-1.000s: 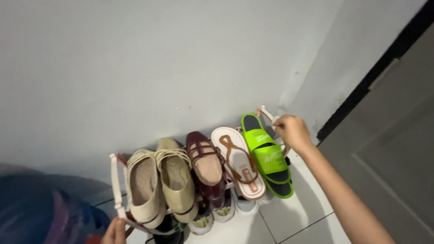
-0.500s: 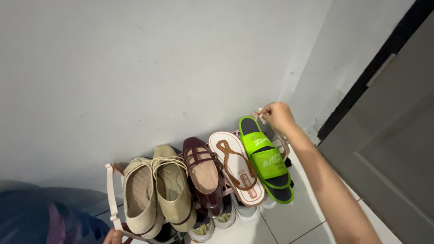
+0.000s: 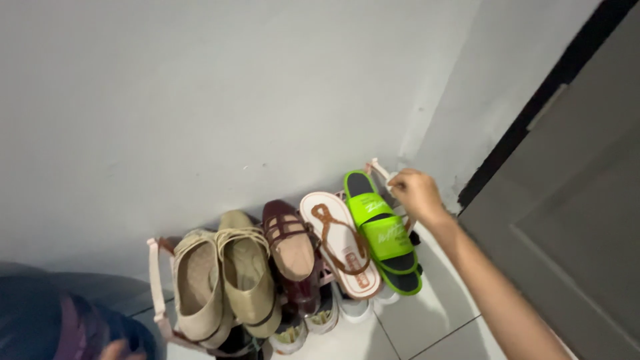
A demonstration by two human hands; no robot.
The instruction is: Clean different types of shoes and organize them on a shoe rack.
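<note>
Two beige shoes (image 3: 223,283); one maroon shoe (image 3: 288,250); one sandal (image 3: 340,243); one green slide (image 3: 381,230)

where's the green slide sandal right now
In the head view, the green slide sandal sits rightmost on the top row, beside the white thong sandal, just under the right hand.

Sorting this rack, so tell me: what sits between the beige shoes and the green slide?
In the head view, a maroon strappy shoe and a white sandal with brown straps lie between the beige shoes and the green slide.

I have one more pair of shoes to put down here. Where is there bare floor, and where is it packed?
Bare white floor tile lies right of the green slide, between the right hand's forearm and the rack. The pink shoe rack is crowded: beige shoes, maroon sandal and white thong sandal sit edge to edge.
</note>
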